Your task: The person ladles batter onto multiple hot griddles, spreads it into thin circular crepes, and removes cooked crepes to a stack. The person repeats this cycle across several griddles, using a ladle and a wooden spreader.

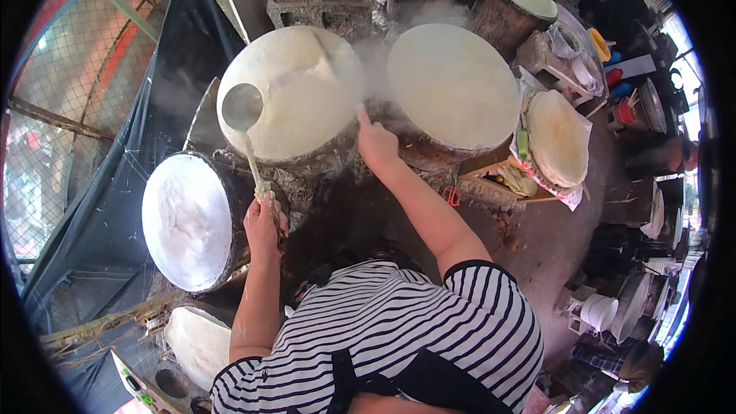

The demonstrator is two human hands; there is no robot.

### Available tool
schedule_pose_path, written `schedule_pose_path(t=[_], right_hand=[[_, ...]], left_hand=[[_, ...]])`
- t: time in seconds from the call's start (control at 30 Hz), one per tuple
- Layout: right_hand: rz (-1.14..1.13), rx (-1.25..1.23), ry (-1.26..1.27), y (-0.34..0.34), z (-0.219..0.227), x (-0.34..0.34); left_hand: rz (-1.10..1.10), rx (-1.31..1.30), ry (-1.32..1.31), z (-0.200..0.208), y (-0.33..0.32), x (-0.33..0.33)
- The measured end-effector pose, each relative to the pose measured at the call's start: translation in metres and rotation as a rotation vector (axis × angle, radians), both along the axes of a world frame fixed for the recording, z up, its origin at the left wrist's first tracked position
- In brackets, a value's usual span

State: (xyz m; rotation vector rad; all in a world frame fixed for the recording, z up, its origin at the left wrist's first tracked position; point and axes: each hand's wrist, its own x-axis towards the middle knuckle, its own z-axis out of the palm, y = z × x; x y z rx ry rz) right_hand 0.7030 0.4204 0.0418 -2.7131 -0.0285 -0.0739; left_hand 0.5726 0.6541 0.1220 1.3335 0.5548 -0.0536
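Left hand (265, 224) clamped on ladle (242, 107) handle; bowl at left side of pale round disc (295, 111), upper left-centre. Right hand (378, 144): index finger out by disc's right edge, can't tell whether remaining fingers are closed.

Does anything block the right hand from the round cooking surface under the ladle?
Nothing solid visible does: the right hand is at the lower right of the cooking surface, contact unclear. Steam hangs nearby; the ladle, in the left hand, is toward the left.
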Motion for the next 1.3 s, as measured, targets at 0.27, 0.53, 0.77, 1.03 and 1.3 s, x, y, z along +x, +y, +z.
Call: schedule_pose_path(t=[0.27,0.53,0.77,1.03,1.3], right_hand=[[0.019,0.062,0.005,-0.001,0.015,0.011],[0.074,0.039,-0.054,0.039,-0.019,-0.017],[0.085,0.001,-0.014,0.020,-0.007,-0.013],[0.118,-0.096,-0.008,0.015,0.010,0.008],[0.338,-0.096,0.020,0.038,0.015,0.035]], left_hand=[[0.035,-0.008,-0.006,0.003,0.005,0.007],[0.009,-0.054,-0.020,0.000,0.003,0.013],[0.066,-0.082,-0.044,0.002,-0.001,0.014],[0.113,-0.061,-0.030,0.002,0.007,0.007],[0.019,0.266,-0.011,-0.005,0.018,0.034]])
